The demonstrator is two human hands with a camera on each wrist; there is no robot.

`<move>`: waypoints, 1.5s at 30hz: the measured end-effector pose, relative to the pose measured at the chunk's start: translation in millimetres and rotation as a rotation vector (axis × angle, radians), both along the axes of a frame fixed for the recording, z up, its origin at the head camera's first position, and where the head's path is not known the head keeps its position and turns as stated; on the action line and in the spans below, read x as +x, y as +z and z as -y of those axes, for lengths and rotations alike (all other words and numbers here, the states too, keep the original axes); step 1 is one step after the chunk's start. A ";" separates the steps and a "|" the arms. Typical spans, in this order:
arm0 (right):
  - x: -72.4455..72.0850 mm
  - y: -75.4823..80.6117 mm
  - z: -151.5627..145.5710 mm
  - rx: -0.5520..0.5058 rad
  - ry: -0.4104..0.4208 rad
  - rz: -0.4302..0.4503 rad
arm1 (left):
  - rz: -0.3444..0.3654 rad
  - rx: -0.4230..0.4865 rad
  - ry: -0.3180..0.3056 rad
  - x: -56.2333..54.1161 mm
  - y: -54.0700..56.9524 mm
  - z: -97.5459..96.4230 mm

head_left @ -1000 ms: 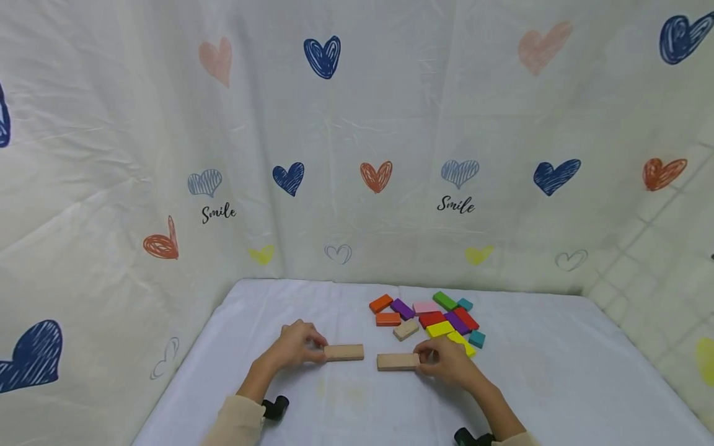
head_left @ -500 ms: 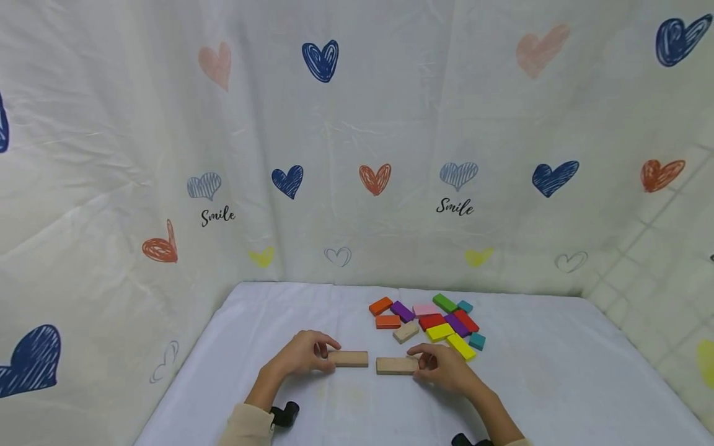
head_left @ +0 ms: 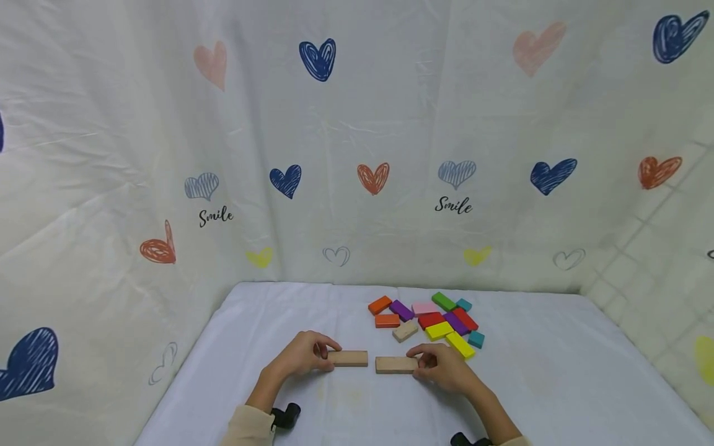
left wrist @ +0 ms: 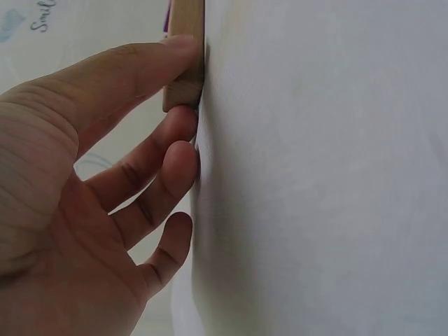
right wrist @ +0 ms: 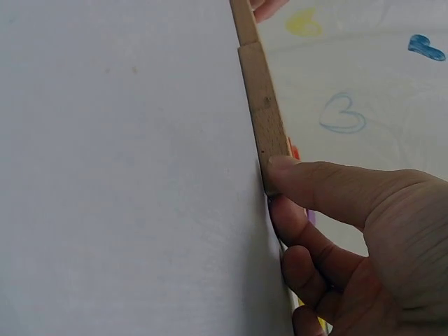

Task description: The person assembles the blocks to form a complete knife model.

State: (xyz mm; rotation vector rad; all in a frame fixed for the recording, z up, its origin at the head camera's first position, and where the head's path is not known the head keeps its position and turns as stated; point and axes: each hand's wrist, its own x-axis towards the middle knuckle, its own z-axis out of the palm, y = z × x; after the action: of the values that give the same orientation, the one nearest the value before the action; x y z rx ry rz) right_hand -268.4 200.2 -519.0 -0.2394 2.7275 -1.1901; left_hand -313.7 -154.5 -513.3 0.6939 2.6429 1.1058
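Set out on the white-covered table (head_left: 558, 365), near its middle: left plain block (head_left: 352, 358) and right plain block (head_left: 395, 365), laid end towards end

In head view, apart by a narrow strip of bare table; not quite in line either, with right plain block slightly nearer the person

Left grip (head_left: 304, 356): closed to a pinch, with thumb and finger on outer end of left plain block; remaining fingers loosely bent and free of the wood

Right grip (head_left: 443, 370): much the same, pinching outer end of right plain block; other fingers curled clear of it

Both blocks seemingly down on the table; cannot tell for certain from these angles

Done, judging by layout: two plain blocks kept clear of the rest, roughly paired, held at opposite ends

Not done: no contact between facing ends, no release from either side

Beyond, towards far edge, out of use: loose cluster of coloured blocks (head_left: 431, 320), with third plain block (head_left: 405, 331) at its near side

Probably early, with most pieces unhandled
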 end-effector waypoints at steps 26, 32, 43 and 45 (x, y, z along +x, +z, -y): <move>2.8 1.9 14.6 0.002 -0.077 0.010 | 0.015 -0.001 -0.027 0.9 1.2 -1.6; 4.5 2.1 18.8 0.002 -0.080 -0.002 | -0.003 -0.008 -0.026 -0.6 -0.4 -1.7; 3.0 -0.8 22.0 0.022 -0.086 -0.020 | -0.017 -0.005 -0.022 -0.6 0.2 -2.7; 2.7 -0.9 22.3 0.020 -0.085 -0.021 | -0.019 -0.004 -0.019 -0.4 0.1 -2.7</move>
State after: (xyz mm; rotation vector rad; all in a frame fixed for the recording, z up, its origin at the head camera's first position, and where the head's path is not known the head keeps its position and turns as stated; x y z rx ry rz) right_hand -265.7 177.8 -519.9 -0.1349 2.7915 -1.1879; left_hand -314.2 -151.8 -513.1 0.7315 2.6480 1.0936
